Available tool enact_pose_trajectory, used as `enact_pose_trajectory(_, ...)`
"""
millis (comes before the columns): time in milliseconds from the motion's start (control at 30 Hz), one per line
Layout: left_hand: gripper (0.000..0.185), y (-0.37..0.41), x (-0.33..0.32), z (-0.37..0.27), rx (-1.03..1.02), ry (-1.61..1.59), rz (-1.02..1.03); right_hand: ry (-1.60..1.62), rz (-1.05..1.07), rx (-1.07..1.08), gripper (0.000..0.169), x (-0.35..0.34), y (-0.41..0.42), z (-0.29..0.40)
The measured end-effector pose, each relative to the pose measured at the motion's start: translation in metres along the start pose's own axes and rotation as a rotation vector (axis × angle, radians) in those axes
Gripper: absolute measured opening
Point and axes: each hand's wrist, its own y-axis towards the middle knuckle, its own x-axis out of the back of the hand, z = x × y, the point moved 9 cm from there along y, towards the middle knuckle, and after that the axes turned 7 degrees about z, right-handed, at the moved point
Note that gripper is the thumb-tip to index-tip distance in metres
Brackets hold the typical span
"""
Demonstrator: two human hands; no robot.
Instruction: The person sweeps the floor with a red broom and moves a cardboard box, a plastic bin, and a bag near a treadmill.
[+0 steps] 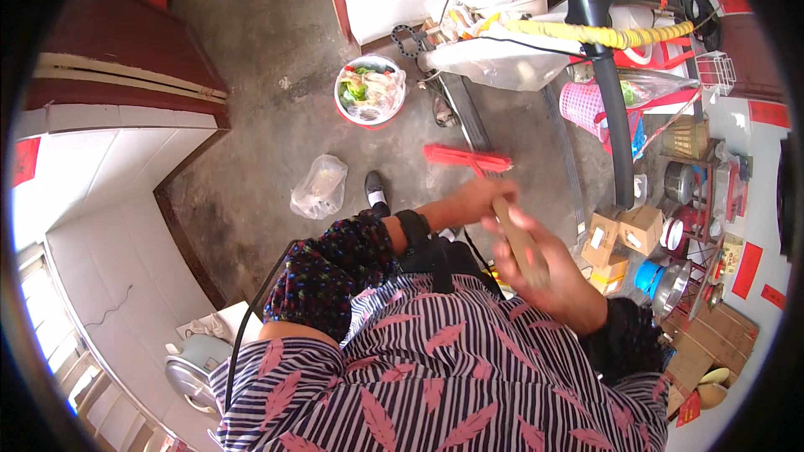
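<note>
A broom with a red head (468, 157) is held out in front of my body, its bristles at or near the concrete floor. Its wooden handle (522, 248) slants up towards me. Lower on the handle, my left hand (487, 196) is wrapped around it, hiding part of the shaft. My right hand (541, 260) holds the upper end, which lies across the palm; its fingers are slightly blurred. Left of the broom, a clear plastic bag (320, 187) lies on the floor near my shoe (375, 188).
Ahead stands a bucket (339, 103) filled with plastic bags and green scraps. A black bar (612, 107) with a yellow wrapped hose (603, 33) juts in at right. Beyond are cardboard boxes (639, 226) and a pink basket (579, 107). A white-tiled wall (119, 182) bounds the left.
</note>
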Motion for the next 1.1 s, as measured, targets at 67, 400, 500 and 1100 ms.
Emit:
enact_pose_trajectory(67, 0.016, -0.043, 0.061, 0.017, -0.112, -0.317, -0.51, -0.144, 0.246, -0.02, 0.038, -0.028, 0.035, 0.016)
enact_pose_trajectory(400, 0.029, -0.345, 0.186, 0.087, 0.042, -0.301, -1.602, -1.275, -0.243, 0.313, 0.038, 0.183, 0.277, 0.119)
enact_pose_trajectory(500, 0.024, -0.414, 0.171, 0.075, 0.247, 0.201, -1.731, -1.516, -0.366, 0.361, 0.044, 0.263, 0.381, 0.166)
enact_pose_trajectory(1100, 0.017, -0.512, 0.096, 0.205, 0.706, 0.164, -2.431, -2.033, -1.231, 0.572, 0.071, 0.441, 0.763, 0.345)
